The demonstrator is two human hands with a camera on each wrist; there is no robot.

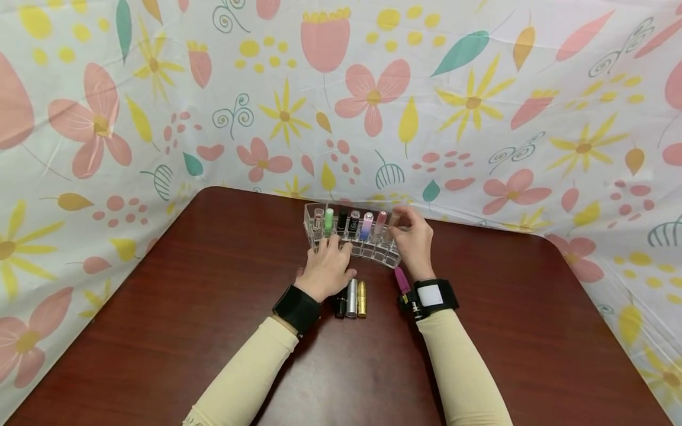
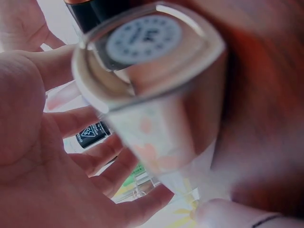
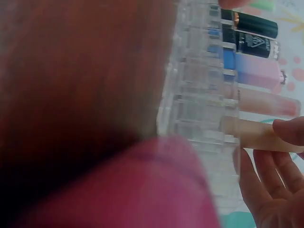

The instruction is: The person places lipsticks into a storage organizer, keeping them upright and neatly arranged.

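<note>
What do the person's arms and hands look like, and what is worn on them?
Left hand and right hand are bare. Cream left sleeve and right sleeve; black left band, black right band with white patch.

Patterned cloth [image 1: 341, 127] hangs around my dark reddish-brown table [image 1: 213, 260].
Past the far edge and along both sides I see white fabric, creased in places, printed with pink blossoms [image 1: 373, 96], yellow starry flowers [image 1: 285, 115], teal leaves [image 1: 462, 52] and curling lines. The tabletop's far corners are rounded, and I catch a soft, pale gleam [image 1: 367, 355] on its smooth surface nearer me.
</note>
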